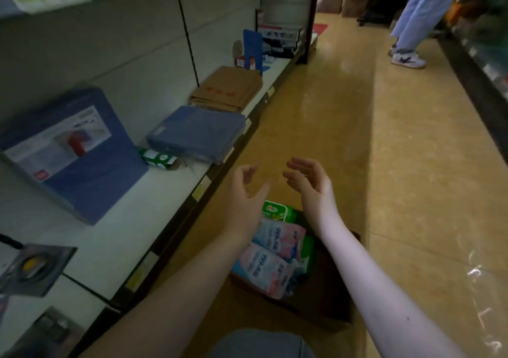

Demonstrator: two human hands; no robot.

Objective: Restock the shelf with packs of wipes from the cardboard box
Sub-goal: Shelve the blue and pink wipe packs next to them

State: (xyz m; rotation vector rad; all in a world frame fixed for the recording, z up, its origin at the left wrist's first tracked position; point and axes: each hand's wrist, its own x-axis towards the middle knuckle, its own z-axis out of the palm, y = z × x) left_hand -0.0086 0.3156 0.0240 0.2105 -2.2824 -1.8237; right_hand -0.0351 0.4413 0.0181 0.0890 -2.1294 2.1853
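The cardboard box (pixel 327 294) sits on the tan, glossy floor (pixel 330 104) right in front of the person, just past a knee in grey-blue cloth (pixel 261 344). Inside it are the packs of wipes: two pink-and-blue packs (pixel 277 238) stacked toward the box's left side and a green pack (pixel 276 211) at its far end. The box's inside is pretty dark, so it's hard to tell how many more are in there.

Both hands hang in the air just above the far end of the box. The left hand (pixel 246 189) has its fingers loosely curled and grips nothing. The right hand (pixel 310 183) has relaxed, slightly bent fingers and is empty too. Neither touches a pack.

Left of the box runs the white bottom shelf (pixel 110 242), with yellowish price tags along its front edge. On it, left of the box, a big blue carton (pixel 71 151) leans against the back panel. Farther along from the box lie a small green-and-white box (pixel 158 158), a flat blue pack (pixel 198 133) and a pile of flattened brown cardboard (pixel 228 89).

Well beyond the box, up the aisle to the right, another person's legs in light blue trousers (pixel 420 8) and white sneakers (pixel 408 57) stand on the floor.
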